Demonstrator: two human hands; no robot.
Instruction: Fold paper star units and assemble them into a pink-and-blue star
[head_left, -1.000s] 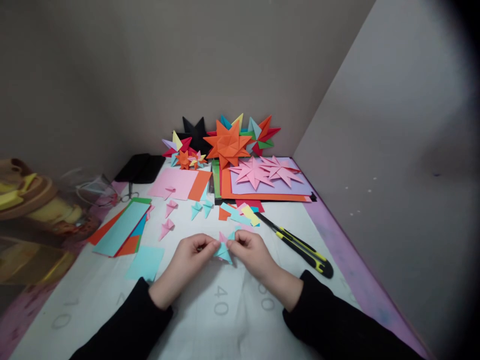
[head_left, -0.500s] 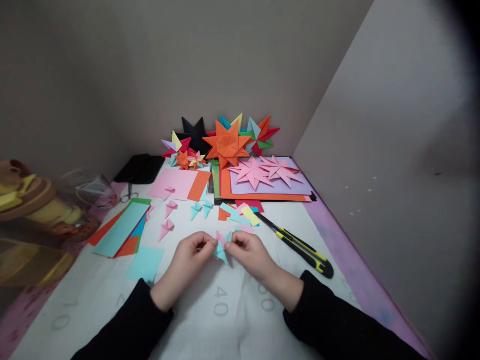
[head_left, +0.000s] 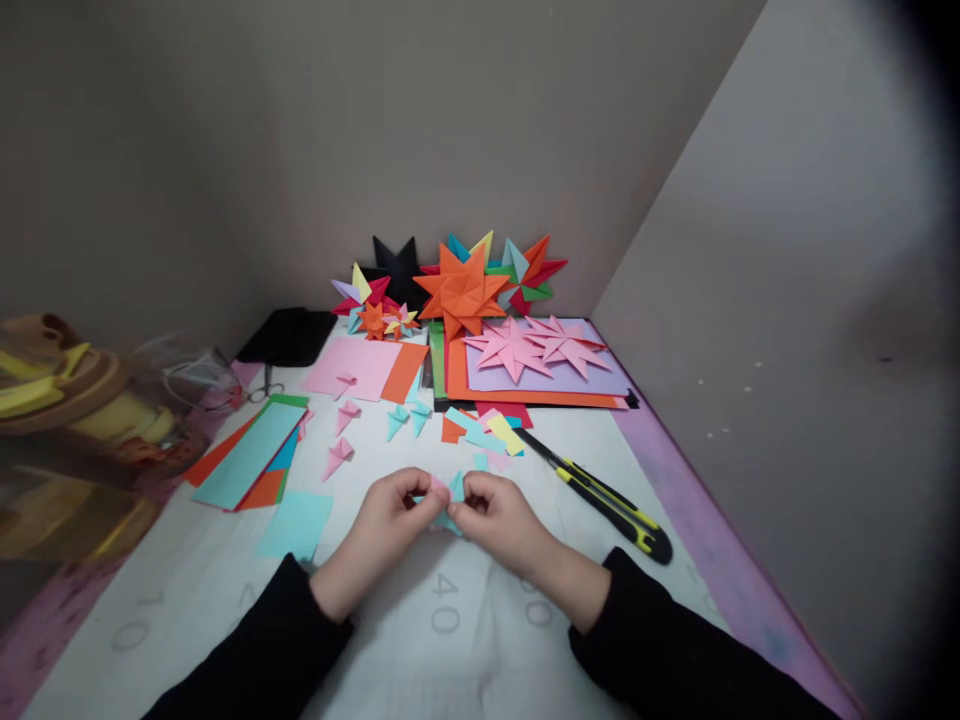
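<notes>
Between my two hands is a small folded paper piece [head_left: 455,487] in light blue and pink. My left hand [head_left: 401,510] pinches its left side between thumb and curled fingers. On the other side my right hand [head_left: 499,510] grips it the same way, and the fingertips nearly meet. Much of the piece is hidden behind the thumbs. Beyond my left hand lie several small pink folded pieces [head_left: 339,458] and two light blue folded pieces [head_left: 397,422]. A light blue paper square [head_left: 295,524] rests left of my left wrist.
A black and yellow utility knife [head_left: 600,495] lies to the right. Paper strips [head_left: 251,455] sit at left, scraps [head_left: 480,430] in the middle. Paper stars [head_left: 461,288] stand against the wall; pink stars [head_left: 510,350] lie on stacked sheets. Scissors [head_left: 268,385] lie near a black case [head_left: 289,337].
My left thumb and fingers have shifted right and closer to my right hand, covering more of the folded piece. The whole view has moved slightly.
</notes>
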